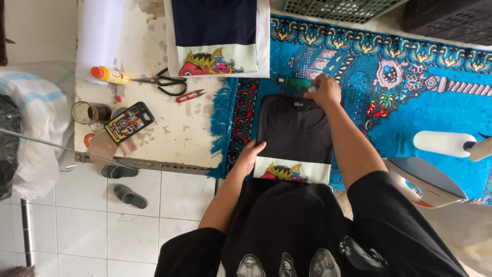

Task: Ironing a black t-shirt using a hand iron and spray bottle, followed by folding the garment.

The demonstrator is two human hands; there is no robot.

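Below the person's black sleeves, the left hand (249, 156) lies flat on the black shirt (294, 131), already folded to a neat rectangle on the blue rug (425, 110), while the right hand (324, 91) pinches its collar edge, a second folded shirt (215, 36) lying finished on the bench (169, 128).

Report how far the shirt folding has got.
Done: a folded navy shirt lies at the table's far edge. In hand: the left hand and right hand press a black shirt, already a neat rectangle. Left: moving it off the blue rug.
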